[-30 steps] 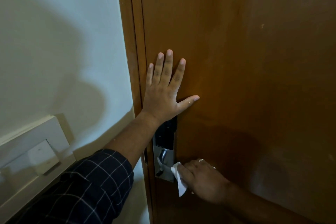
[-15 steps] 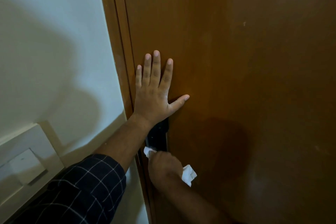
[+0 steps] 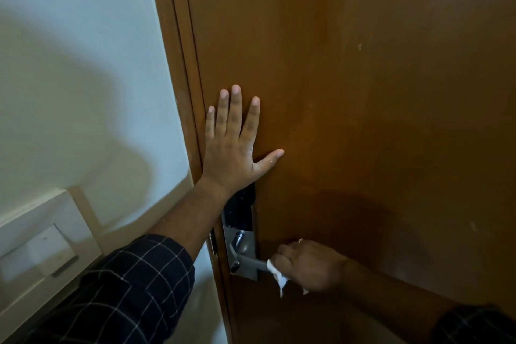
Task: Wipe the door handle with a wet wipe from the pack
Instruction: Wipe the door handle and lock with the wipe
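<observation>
A silver lever door handle [image 3: 251,262] sticks out from a metal lock plate [image 3: 240,248] with a black panel above it, low on a brown wooden door [image 3: 363,92]. My right hand [image 3: 310,265] is closed around the outer end of the lever, with a white wet wipe [image 3: 277,274] bunched between palm and metal; a corner of the wipe hangs below. My left hand [image 3: 231,142] lies flat on the door above the lock, fingers spread, holding nothing. The wipe pack is not in view.
The wooden door frame [image 3: 178,92] runs along the door's left edge. A white wall [image 3: 83,64] fills the left side, with a white switch plate [image 3: 47,251] low on it.
My right hand slid with the wipe from the lock plate back out along the lever to its end. The left hand stayed flat on the door.
</observation>
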`<state>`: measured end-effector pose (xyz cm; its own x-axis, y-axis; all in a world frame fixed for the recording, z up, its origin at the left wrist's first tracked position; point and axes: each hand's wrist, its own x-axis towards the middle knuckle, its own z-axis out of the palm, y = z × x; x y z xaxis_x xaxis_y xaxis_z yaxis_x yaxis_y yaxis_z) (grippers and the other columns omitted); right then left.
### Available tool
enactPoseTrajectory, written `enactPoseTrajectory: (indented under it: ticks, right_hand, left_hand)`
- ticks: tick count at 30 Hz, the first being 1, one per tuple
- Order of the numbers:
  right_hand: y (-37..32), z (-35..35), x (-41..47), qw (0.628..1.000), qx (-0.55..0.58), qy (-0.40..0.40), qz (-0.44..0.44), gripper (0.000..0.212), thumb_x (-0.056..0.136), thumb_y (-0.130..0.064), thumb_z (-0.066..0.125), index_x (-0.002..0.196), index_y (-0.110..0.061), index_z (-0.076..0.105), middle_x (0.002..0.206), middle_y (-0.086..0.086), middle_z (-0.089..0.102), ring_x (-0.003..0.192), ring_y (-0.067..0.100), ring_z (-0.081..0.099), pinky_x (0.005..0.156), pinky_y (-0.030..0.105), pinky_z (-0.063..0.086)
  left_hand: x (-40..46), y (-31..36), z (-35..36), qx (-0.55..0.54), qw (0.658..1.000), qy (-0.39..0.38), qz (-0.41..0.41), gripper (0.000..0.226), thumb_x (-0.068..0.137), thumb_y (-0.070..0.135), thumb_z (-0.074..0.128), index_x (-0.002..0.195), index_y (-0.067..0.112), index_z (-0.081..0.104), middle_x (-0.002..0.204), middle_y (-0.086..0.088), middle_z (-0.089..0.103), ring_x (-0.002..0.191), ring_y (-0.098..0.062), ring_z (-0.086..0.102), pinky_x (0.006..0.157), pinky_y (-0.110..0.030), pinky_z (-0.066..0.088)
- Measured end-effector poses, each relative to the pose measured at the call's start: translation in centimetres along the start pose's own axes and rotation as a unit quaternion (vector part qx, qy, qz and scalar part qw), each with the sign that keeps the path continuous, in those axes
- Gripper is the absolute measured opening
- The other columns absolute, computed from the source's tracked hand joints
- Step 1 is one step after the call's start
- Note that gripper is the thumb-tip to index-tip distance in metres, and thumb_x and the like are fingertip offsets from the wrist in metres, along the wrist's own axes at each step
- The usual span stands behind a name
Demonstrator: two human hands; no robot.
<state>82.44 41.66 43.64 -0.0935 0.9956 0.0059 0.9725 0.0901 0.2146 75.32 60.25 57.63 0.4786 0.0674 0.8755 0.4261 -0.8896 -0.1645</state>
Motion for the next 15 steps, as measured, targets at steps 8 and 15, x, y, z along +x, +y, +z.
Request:
enactPoseTrajectory:
  ticks: [8, 15]
  right_hand:
    - [-0.7, -0.3, -2.2, 0.951, 0.178, 0.189, 0.170, 0.056, 0.085, -0.016, 0.067, 0.134, -0.031, 0.046, 0.135, -0.003, 0.051, 0.107, 0.012, 0.059, 0.089, 0.020, 0.050]
    - [-4.8, 2.2, 0.8, 0.983, -0.039, 0.179, 0.007, 0.055, 0.089, -0.021, 0.059, 0.140, -0.004, 0.045, 0.144, 0.020, 0.049, 0.134, 0.035, 0.044, 0.109, 0.045, 0.039]
  left_hand:
    - [0.1, -0.1, 0.2, -0.002, 1.000, 0.011, 0.003, 0.099, 0.085, 0.079, 0.039, 0.155, 0.015, 0.013, 0.163, -0.024, 0.020, 0.152, -0.039, 0.013, 0.123, -0.056, 0.010]
    - [0.0, 0.0, 0.0, 0.001, 1.000, 0.003, 0.003, 0.098, 0.085, 0.079, 0.041, 0.155, 0.014, 0.017, 0.163, -0.024, 0.021, 0.152, -0.039, 0.013, 0.123, -0.056, 0.009]
